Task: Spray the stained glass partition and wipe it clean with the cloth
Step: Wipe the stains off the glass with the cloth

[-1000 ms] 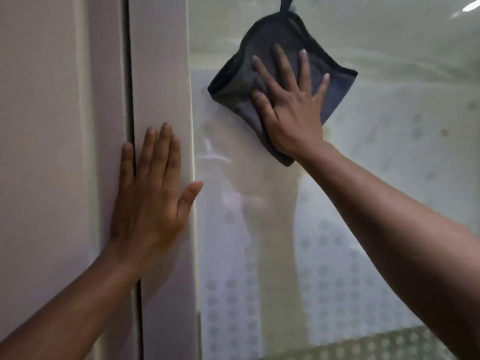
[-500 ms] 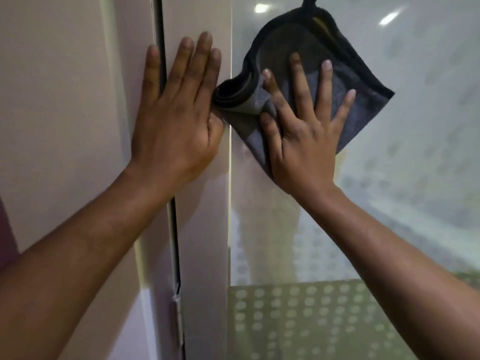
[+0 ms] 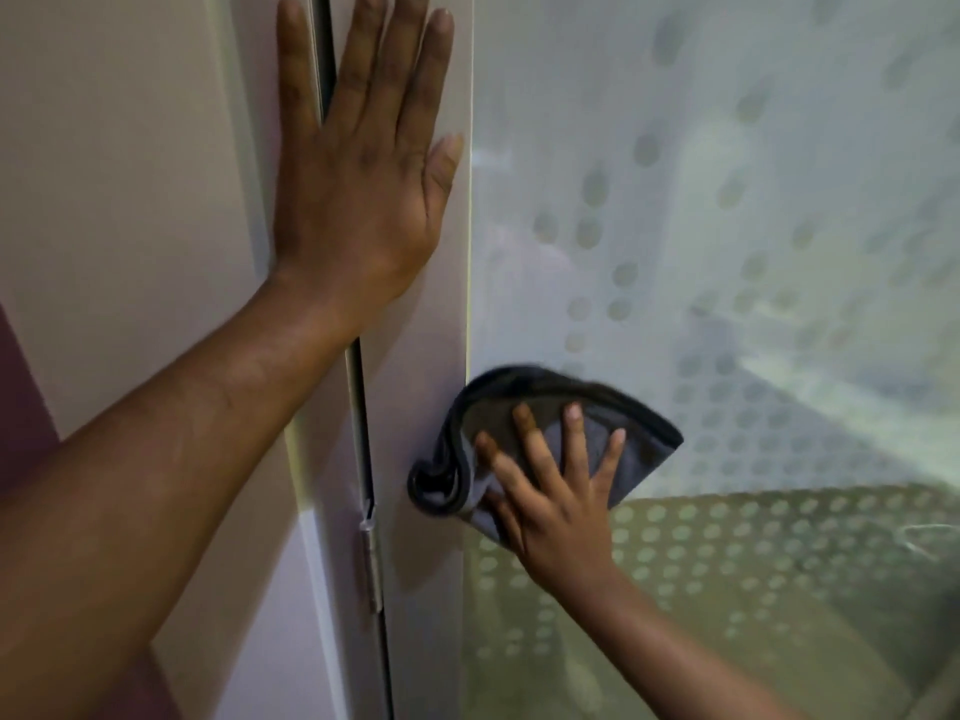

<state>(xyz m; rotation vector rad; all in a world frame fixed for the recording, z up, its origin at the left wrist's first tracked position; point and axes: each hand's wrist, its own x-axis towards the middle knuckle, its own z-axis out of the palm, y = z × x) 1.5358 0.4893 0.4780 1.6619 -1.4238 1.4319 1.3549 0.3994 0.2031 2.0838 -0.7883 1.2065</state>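
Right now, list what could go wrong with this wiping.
1. The cloth is bunched, its left fold curling onto the frame, so the glass partition edge may get missed.
2. The right hand only presses with spread fingers; the cloth could slip.
3. The left hand spans the hinge gap, a likely pinch point.

The cloth [image 3: 618, 449] looks like soft matt grey microfibre with a darker stitched edge. The glass partition [image 3: 727, 252] is glossy and reflective, with a frosted dot pattern all over it. Its frame [image 3: 421, 330] is smooth, satin-painted and pale, and the hinge [image 3: 372, 558] is bare shiny metal.
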